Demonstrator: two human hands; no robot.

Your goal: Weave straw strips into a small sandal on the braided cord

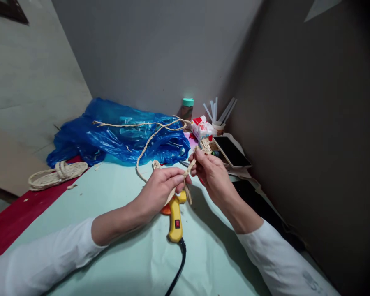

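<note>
Between my two hands runs a pale braided straw cord (190, 167), held above the table. My left hand (163, 187) pinches it from the left, and a loose flat end hangs below the fingers. The fingertips of my right hand (212, 172) close on the cord a little farther up. A long thin length of straw cord loops away to the back, over a blue plastic bag. Under my hands lies a yellow glue gun (175, 220) with a red switch and a black cable; its front part is partly hidden by my left hand.
A tied coil of braided straw (58, 174) lies at the left on red cloth. Behind are the blue bag (111, 131), a jar (187, 107) with a green lid and a cup of glue sticks (218, 125). A phone (232, 151) rests at the right, near the wall.
</note>
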